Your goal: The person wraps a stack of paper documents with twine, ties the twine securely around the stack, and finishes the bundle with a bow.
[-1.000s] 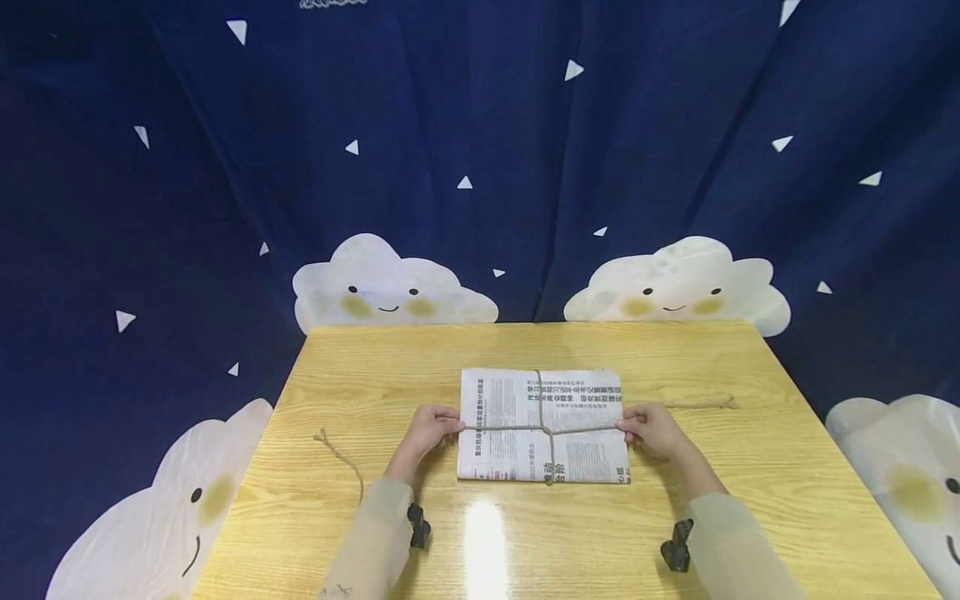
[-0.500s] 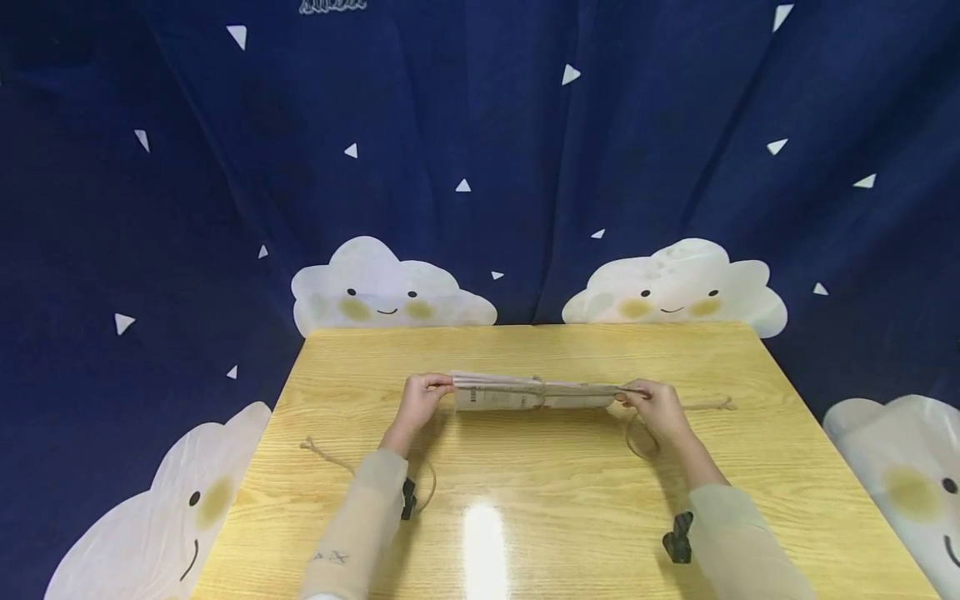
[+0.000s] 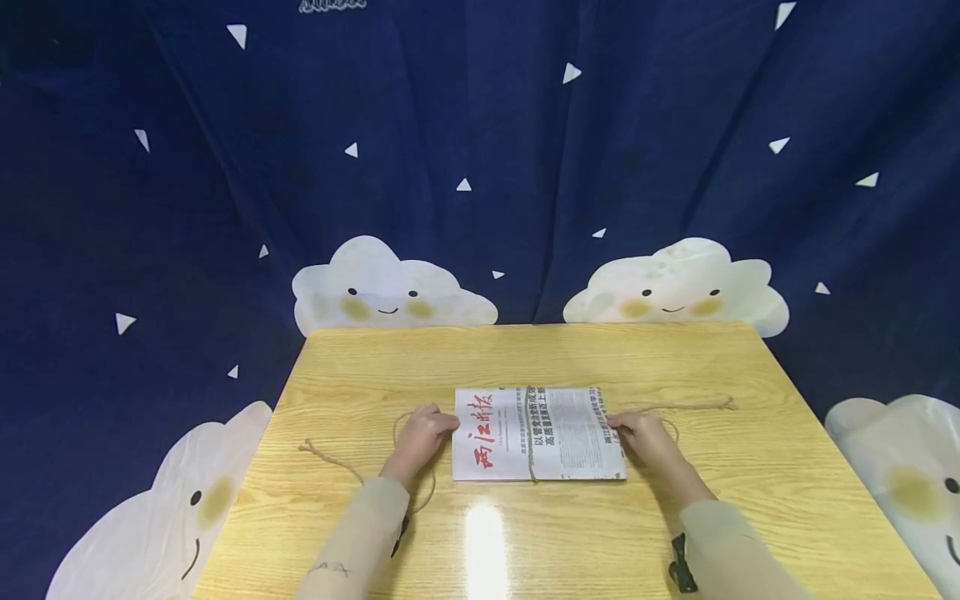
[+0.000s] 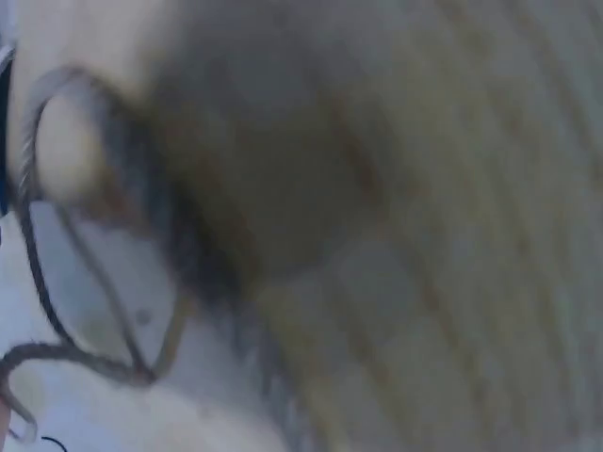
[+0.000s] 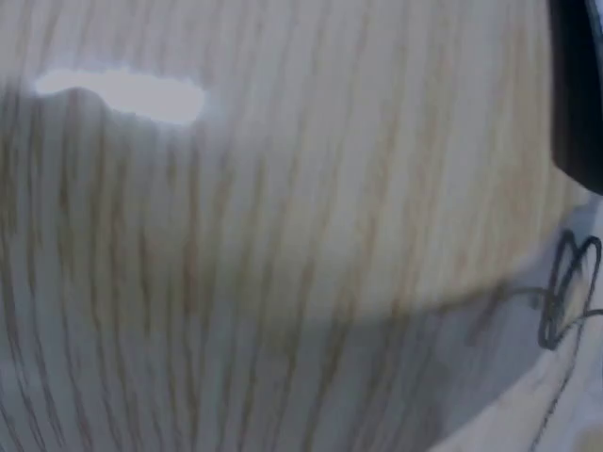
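Observation:
A folded newspaper bundle (image 3: 495,435) with large red characters lies at the middle of the wooden table in the head view. Twine (image 3: 531,450) crosses its upper face from back to front. My left hand (image 3: 422,437) pinches the bundle's left edge, and my right hand (image 3: 647,440) grips the right edge; the fingers beneath the paper are hidden. Loose twine trails out past both hands. The left wrist view has a blurred loop of twine (image 4: 38,273) close to the camera. Neither wrist view shows the fingers' hold.
One loose twine end (image 3: 330,458) lies left of my left forearm, and another (image 3: 697,406) stretches over the table (image 3: 525,354) at the right. A dark blue curtain (image 3: 480,125) with printed clouds hangs behind the table's far edge.
Both hands have turned the newspaper bundle over: the face with crossed twine gave way to an edge-on view, then the red-lettered face. The twine beside the hands has shifted.

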### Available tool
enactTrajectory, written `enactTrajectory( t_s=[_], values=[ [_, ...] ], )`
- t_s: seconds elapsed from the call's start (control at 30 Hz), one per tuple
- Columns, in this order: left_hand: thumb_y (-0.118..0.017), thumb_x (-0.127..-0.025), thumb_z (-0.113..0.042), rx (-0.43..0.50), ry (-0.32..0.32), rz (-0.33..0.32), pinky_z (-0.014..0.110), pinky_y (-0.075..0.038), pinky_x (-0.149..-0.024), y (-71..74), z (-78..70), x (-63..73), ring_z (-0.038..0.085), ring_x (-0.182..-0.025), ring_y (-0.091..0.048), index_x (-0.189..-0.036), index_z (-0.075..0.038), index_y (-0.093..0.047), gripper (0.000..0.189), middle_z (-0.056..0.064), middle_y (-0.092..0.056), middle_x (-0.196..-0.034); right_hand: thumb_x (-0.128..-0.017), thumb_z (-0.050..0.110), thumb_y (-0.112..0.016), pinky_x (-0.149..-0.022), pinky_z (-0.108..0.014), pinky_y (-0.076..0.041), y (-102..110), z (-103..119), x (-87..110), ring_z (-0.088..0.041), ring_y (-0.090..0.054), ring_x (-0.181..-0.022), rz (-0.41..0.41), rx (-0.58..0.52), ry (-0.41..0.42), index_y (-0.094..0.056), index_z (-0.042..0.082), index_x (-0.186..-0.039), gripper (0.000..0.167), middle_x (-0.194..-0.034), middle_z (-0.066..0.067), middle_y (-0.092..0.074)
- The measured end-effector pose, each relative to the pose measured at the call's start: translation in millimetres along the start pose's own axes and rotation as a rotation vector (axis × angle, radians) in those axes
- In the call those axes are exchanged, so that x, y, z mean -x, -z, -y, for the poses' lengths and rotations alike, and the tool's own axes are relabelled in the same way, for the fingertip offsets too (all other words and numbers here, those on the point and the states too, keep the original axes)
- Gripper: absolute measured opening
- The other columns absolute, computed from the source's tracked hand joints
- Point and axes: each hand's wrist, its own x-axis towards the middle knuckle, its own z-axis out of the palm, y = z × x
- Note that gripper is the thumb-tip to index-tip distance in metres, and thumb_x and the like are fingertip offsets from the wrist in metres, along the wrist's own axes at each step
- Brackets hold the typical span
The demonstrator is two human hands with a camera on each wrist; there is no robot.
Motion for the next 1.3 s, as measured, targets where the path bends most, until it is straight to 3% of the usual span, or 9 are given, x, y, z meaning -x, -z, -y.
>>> enactTrajectory(
  t_s=[0.1,0.23,0.33,0.53,0.67,0.83,0.97,1.1,1.3],
  values=[
    [-0.069,-0.073,-0.002,-0.073,0.032,0.083,0.026,-0.042,-0.064,-5.3,-3.8,1.5,0.014,-0.074,-0.056,-0.082,-0.012,-0.074,0.014,-0.002,-0.071,-0.087,-0.08,-0.005,-0.06,-0.077,-0.046,-0.051,-4.2,0.6,0.1,-0.037,-0.063,-0.089,0.022,0.04,-0.026,-0.07,0.002,-0.089,0.015,-0.095,-0.018,-0.067],
    [-0.061,-0.081,-0.005,-0.165,0.125,0.215,0.033,-0.047,-0.08,-9.4,-10.1,-1.6,0.018,-0.085,-0.058,-0.09,-0.014,-0.073,0.018,-0.001,-0.07,-0.097,-0.079,-0.005,-0.061,-0.079,-0.046,-0.051,-5.6,5.5,-1.5,-0.035,-0.063,-0.088,0.036,0.119,-0.038,-0.069,0.002,-0.09,0.015,-0.094,-0.017,-0.067],
    [-0.058,-0.085,-0.008,-0.21,0.166,0.27,0.04,-0.045,-0.088,-11.5,-14.1,-5.4,0.022,-0.093,-0.058,-0.095,-0.012,-0.072,0.018,0.002,-0.068,-0.103,-0.079,-0.005,-0.061,-0.078,-0.045,-0.051,-5.5,9.2,-2.8,-0.034,-0.062,-0.088,0.051,0.159,-0.059,-0.069,0.001,-0.092,0.016,-0.094,-0.016,-0.065],
    [-0.058,-0.087,-0.024,-0.168,0.246,0.303,0.041,-0.041,-0.091,-13.2,-19.6,-11.9,0.025,-0.103,-0.054,-0.104,-0.008,-0.069,0.026,0.007,-0.062,-0.114,-0.083,-0.003,-0.057,-0.078,-0.043,-0.051,-7.0,12.3,-5.1,-0.031,-0.06,-0.088,0.101,0.164,-0.161,-0.066,0.001,-0.103,0.022,-0.094,-0.013,-0.062],
    [-0.057,-0.086,-0.039,-0.136,0.309,0.411,0.043,-0.035,-0.094,-12.5,-21.7,-18.3,0.028,-0.113,-0.046,-0.119,-0.009,-0.061,0.044,0.009,-0.051,-0.13,-0.089,0.002,-0.052,-0.075,-0.042,-0.051,-8.8,13.4,-7.0,-0.026,-0.058,-0.084,0.122,0.115,-0.215,-0.06,0.001,-0.116,0.029,-0.094,-0.012,-0.058],
    [-0.054,-0.084,-0.054,-0.122,0.39,0.551,0.041,-0.032,-0.089,-15.9,-20.5,-23.5,0.03,-0.122,-0.037,-0.135,-0.014,-0.045,0.066,0.008,-0.034,-0.145,-0.09,0.022,-0.057,-0.078,-0.046,-0.049,-9.4,14.3,-8.3,-0.028,-0.055,-0.087,0.185,0.117,-0.217,-0.052,0.002,-0.127,0.042,-0.103,-0.017,-0.053],
    [-0.054,-0.08,-0.058,-0.112,0.439,0.587,0.041,-0.03,-0.089,-19.1,-18.3,-25.6,0.031,-0.123,-0.033,-0.14,-0.018,-0.037,0.074,0.006,-0.027,-0.148,-0.087,0.029,-0.062,-0.078,-0.046,-0.047,-7.8,15.2,-10.1,-0.026,-0.051,-0.086,0.241,0.106,-0.22,-0.045,0.002,-0.133,0.056,-0.105,-0.02,-0.049],
    [-0.057,-0.079,-0.057,-0.074,0.491,0.609,0.046,-0.028,-0.094,-20.2,-17.9,-27.9,0.032,-0.124,-0.031,-0.141,-0.019,-0.035,0.077,0.005,-0.026,-0.149,-0.085,0.028,-0.064,-0.077,-0.044,-0.046,-6.4,17.3,-12.0,-0.024,-0.048,-0.083,0.274,0.093,-0.224,-0.043,0.001,-0.134,0.06,-0.104,-0.019,-0.046],
    [-0.062,-0.077,-0.054,-0.026,0.543,0.607,0.047,-0.026,-0.095,-18.3,-19.9,-31.3,0.033,-0.124,-0.03,-0.14,-0.019,-0.038,0.076,0.006,-0.026,-0.148,-0.083,0.026,-0.066,-0.074,-0.043,-0.045,-6.6,20.2,-13.0,-0.024,-0.047,-0.08,0.251,0.069,-0.202,-0.046,-0.002,-0.131,0.059,-0.1,-0.021,-0.046]
  ],
)
